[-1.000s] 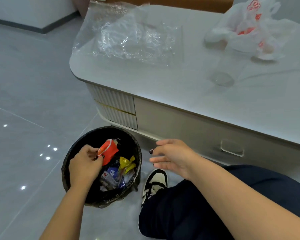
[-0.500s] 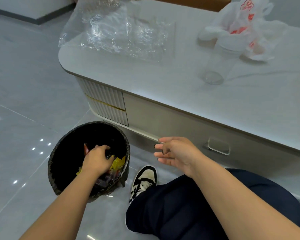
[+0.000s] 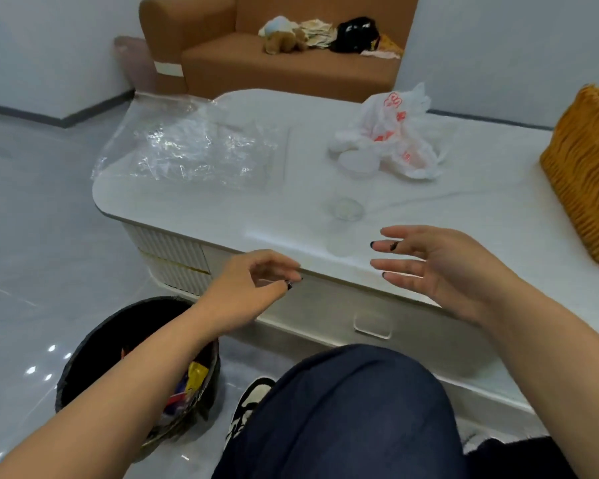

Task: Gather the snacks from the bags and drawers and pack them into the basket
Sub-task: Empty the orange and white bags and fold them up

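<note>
- The left hand (image 3: 253, 285) hovers at the near edge of the table (image 3: 305, 216), fingers loosely curled and holding nothing.
- The right hand (image 3: 440, 267) hangs beside it to the right, fingers spread, also empty.
- The basket (image 3: 83, 354) stands on the floor at the near left, with snacks (image 3: 194, 375) inside it.
- The clear bag (image 3: 187, 150) lies flat at the far left and looks empty; the white bag (image 3: 398, 133) is further right.
- The likely next step is the drawer: hook its recessed handle (image 3: 372, 324) and pull straight out, clear of the knee.
</note>
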{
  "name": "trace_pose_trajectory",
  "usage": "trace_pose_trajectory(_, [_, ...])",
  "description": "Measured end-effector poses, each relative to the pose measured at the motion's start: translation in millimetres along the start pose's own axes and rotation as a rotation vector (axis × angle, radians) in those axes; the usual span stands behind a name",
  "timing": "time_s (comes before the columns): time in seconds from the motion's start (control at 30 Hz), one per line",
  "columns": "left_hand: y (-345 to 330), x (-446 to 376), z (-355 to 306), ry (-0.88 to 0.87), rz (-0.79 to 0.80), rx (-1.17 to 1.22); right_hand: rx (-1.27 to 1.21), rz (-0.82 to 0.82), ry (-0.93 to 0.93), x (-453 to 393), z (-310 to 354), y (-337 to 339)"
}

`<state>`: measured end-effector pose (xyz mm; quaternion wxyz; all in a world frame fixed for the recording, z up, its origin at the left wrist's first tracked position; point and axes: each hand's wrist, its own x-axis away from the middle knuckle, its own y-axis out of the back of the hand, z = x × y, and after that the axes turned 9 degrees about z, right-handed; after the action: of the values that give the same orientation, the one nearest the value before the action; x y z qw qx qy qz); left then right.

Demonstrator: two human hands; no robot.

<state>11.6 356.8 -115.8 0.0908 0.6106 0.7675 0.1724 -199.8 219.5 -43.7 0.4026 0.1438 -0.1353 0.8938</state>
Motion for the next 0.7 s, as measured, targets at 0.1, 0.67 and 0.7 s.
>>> trace_pose_trajectory(0.1, [-26.5,-26.9,-45.0,-0.066,0.05,-0.005,0.003,-0.092,0.05,15.3,13.1,36.2])
trace_pose_trajectory(0.67, [-150.6,-222.3,-106.2,0.049,0.122,-0.724,0.425,-0.382,-0.004,1.3,18.5,139.4])
trace_pose_trajectory(0.7, [-153.0,-234.1,-106.1,0.059,0.101,-0.754,0.47,-0.372,-0.019,-0.6,16.4,140.9])
